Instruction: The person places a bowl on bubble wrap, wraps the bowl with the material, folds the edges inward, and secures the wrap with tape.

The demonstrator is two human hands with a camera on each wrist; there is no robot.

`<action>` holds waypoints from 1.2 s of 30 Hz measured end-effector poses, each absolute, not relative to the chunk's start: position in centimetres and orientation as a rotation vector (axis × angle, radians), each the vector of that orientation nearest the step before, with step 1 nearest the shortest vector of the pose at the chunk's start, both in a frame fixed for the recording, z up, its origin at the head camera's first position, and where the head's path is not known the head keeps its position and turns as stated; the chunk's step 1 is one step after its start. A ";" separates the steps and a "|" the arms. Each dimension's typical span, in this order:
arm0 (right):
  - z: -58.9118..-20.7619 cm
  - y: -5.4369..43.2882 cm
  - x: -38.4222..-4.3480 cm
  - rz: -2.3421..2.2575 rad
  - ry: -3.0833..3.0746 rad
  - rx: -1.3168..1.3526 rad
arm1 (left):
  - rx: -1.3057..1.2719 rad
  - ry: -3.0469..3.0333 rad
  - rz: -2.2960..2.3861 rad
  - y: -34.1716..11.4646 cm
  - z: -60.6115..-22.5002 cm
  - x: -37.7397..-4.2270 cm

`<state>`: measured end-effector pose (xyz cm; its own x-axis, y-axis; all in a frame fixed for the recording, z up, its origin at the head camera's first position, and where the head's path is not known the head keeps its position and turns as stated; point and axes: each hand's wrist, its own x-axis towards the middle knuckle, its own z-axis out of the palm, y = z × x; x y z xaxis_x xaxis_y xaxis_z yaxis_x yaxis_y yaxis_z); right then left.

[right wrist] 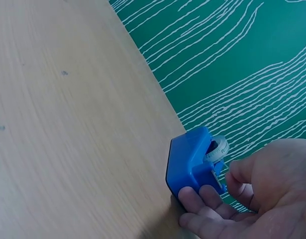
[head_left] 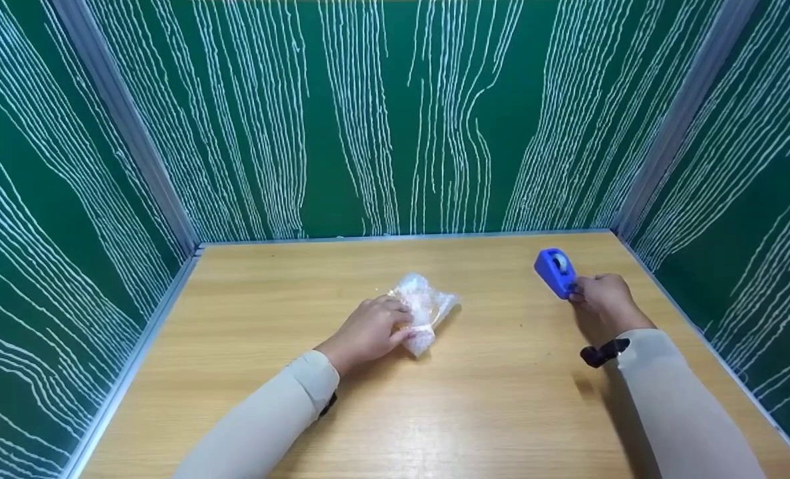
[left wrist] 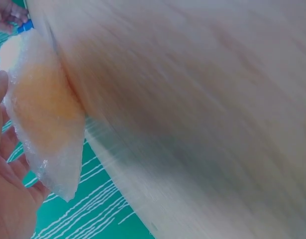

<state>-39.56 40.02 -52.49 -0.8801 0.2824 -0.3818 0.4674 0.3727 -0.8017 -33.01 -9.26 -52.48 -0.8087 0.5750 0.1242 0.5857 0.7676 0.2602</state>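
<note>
A package of clear bubble wrap (head_left: 423, 307), orange inside in the left wrist view, lies on the table at the middle. The left hand (head_left: 373, 329) holds its left side, fingers over the top and thumb near the lower edge. Farther right stands a blue tape dispenser (head_left: 554, 273) carrying a roll of clear tape (right wrist: 218, 148). At its front, cutter end is the right hand (head_left: 604, 297). In the right wrist view, two fingertips (right wrist: 190, 196) touch the dispenser's front below the cutter, while the thumb bends in close to the cutter from the other side.
The wooden table (head_left: 268, 279) has green walls (head_left: 401, 120) with wavy white lines behind it and at both sides. Grey metal posts (head_left: 129, 126) stand at the back corners. A small black device (head_left: 604, 352) sits at the right wrist.
</note>
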 end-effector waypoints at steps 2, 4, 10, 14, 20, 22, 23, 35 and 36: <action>-52.6 40.1 -39.6 -1.521 2.448 0.673 | -0.948 -2.929 -0.454 -9.3 -52.6 -33.0; -52.6 40.2 -39.6 -1.515 2.442 0.669 | -0.942 -2.938 -0.458 -9.3 -52.6 -33.0; -52.6 40.5 -39.4 -1.513 2.404 0.669 | -0.962 -2.913 -0.443 -9.4 -52.6 -33.1; -52.8 40.7 -39.5 -1.585 2.406 0.609 | -0.983 -2.889 -0.430 -9.4 -52.8 -33.1; -53.2 41.2 -39.5 -1.588 2.404 0.575 | -0.983 -2.893 -0.429 -9.3 -52.9 -33.1; -53.3 41.3 -39.5 -1.576 2.402 0.590 | -0.977 -2.902 -0.434 -9.3 -52.9 -33.1; -53.3 41.3 -39.5 -1.570 2.401 0.597 | -0.975 -2.906 -0.435 -9.3 -52.9 -33.1; -53.0 41.5 -39.1 -1.519 2.379 0.635 | -0.965 -2.926 -0.447 -9.2 -52.7 -33.1; -53.0 41.5 -39.1 -1.524 2.377 0.634 | -0.961 -2.931 -0.451 -9.2 -52.7 -33.1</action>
